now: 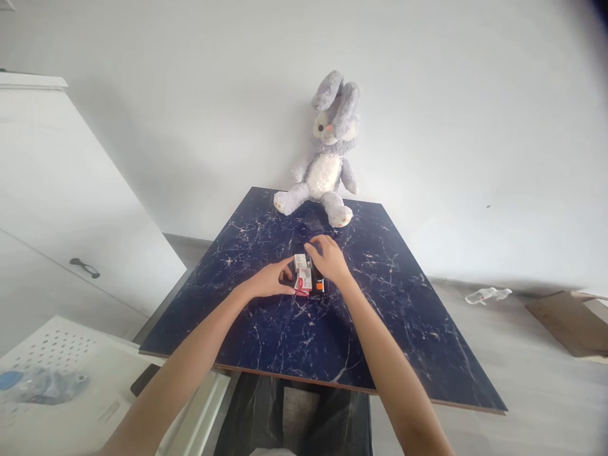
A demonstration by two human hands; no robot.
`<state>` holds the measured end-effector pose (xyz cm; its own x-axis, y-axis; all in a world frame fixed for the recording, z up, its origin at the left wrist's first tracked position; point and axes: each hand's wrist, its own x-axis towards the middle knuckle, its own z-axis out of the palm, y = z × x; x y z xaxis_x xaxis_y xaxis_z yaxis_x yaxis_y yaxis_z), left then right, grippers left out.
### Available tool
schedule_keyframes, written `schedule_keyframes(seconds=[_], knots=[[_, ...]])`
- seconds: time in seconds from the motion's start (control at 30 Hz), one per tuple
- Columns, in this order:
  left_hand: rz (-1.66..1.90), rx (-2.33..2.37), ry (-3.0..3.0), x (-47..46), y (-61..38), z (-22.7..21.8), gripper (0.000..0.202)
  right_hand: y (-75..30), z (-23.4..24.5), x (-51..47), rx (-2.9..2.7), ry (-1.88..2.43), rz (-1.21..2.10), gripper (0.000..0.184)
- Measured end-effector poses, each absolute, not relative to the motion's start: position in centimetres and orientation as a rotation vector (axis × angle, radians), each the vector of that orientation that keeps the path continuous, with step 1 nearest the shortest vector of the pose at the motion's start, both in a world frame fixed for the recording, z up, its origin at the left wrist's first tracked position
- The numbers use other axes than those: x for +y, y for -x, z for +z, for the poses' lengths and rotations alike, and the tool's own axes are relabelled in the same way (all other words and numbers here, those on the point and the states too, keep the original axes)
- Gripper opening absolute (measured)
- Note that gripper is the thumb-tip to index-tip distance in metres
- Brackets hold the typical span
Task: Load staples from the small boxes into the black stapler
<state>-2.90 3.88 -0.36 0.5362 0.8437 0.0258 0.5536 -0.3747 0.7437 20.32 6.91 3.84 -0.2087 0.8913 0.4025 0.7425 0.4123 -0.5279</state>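
White-and-red small boxes (302,273) sit mid-slab (403,304), in front of the plush rabbit (327,152), left hand (273,278) pinching one, right hand (327,258) curled over a black-orange item (317,284); crowded fingers could topple them.

**What is there, counted**

Two hands meet over the table: one left hand (270,279), one right hand (329,258). Between them are about three small boxes (302,273), close together and hard to separate. One plush rabbit (327,152). One dark marble table (389,304). One white cabinet (57,190).
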Motion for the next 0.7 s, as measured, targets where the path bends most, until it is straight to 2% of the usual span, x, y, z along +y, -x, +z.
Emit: schedule_keyframes(seconds=[0.07,0.27,0.33,0.47,0.7], knots=[[0.52,1.124,-2.104,3.4,1.9,-0.2,0.104,-21.7,2.6,5.2,-1.739,1.51,0.319,0.037],[0.535,1.149,-2.173,2.3,0.3,0.1,0.104,-23.1,-0.7,2.1,-1.7,1.511,0.721,0.034],[0.526,1.176,-2.214,2.2,0.1,-0.1,0.101,-22.9,-0.9,2.1,-1.704,1.515,0.716,0.034],[0.517,1.186,-2.294,2.0,0.0,-0.5,0.082,-22.9,-0.7,2.4,-1.675,1.53,0.751,0.035],[0.49,1.2,-2.484,1.9,0.3,-0.3,0.07,-22.7,-0.9,2.0,-1.519,1.483,1.048,0.028]])
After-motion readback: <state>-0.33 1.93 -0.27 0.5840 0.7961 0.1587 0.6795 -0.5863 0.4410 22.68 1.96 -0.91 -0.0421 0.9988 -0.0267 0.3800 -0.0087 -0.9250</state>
